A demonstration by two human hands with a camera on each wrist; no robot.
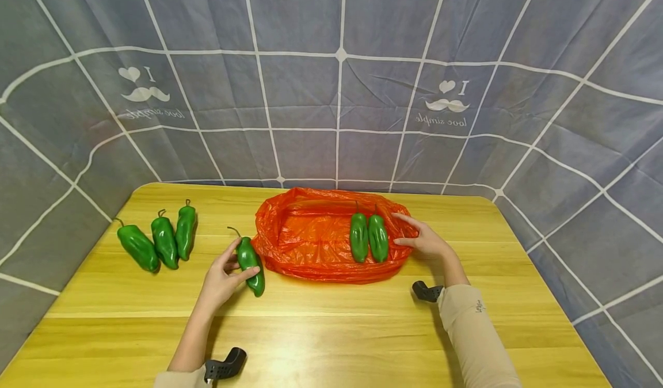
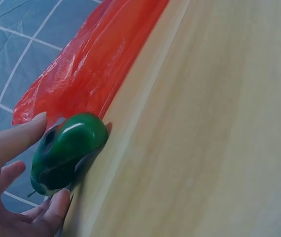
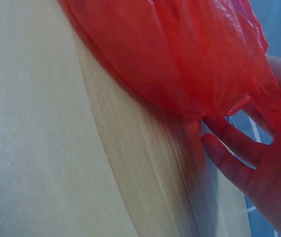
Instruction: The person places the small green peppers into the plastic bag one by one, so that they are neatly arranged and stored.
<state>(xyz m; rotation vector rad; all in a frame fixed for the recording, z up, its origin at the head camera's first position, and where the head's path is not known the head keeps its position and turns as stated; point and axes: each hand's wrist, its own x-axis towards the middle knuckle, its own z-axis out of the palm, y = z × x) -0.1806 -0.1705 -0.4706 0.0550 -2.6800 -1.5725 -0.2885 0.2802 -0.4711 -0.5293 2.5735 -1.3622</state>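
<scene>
A green pepper [image 1: 248,256] with a curved stem is gripped between the thumb and fingers of my left hand [image 1: 220,281], just left of the red plastic bag [image 1: 311,273]. The left wrist view shows that pepper [image 2: 76,143] close to the bag, with the thumb at its upper side and fingertips below. Two more green peppers [image 1: 358,238] lie side by side in the right part of the bag's opening. My right hand [image 1: 430,243] touches the bag's right edge, fingers spread and fairly straight. In the right wrist view, thin bag film [image 3: 180,59] partly covers this hand.
Three green peppers [image 1: 164,241] lie at the left of the wooden table [image 1: 331,330]. A grey curtain [image 1: 305,88] with white lines hangs behind and around the table. Each wrist carries a black device [image 1: 226,365].
</scene>
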